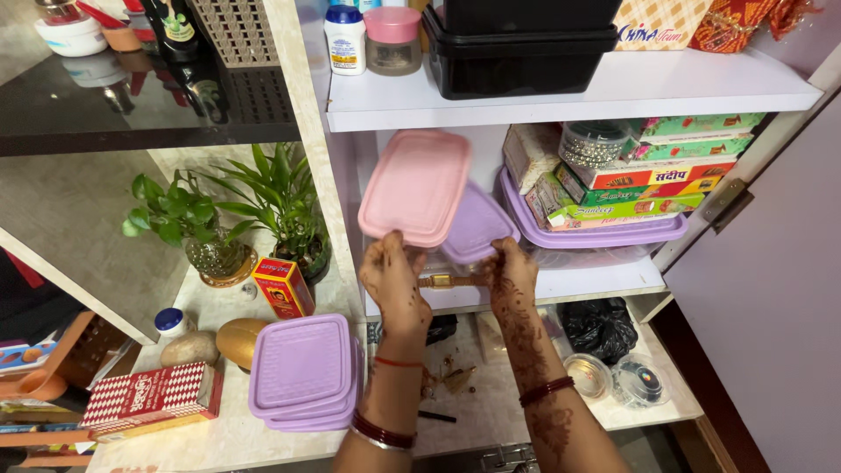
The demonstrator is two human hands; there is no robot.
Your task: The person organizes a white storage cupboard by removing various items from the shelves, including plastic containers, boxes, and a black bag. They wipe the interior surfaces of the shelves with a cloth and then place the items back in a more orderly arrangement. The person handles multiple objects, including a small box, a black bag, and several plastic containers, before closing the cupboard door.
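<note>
Head view: left hand (392, 278) has its fingers clamped on a pink rectangular plastic lidded box (415, 187), tilted up at the white middle shelf (604, 282), while right hand (511, 273) grips a lilac plastic box (477, 225) behind it. Shelving seems underway; sliding both level calls for steady support.

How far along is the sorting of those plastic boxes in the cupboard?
Seemingly done: two purple boxes sit stacked on the lower counter. In hand: left hand lifts a pink-lidded box; right hand holds a purple one. Left: a large purple-lidded box under packets.
</note>
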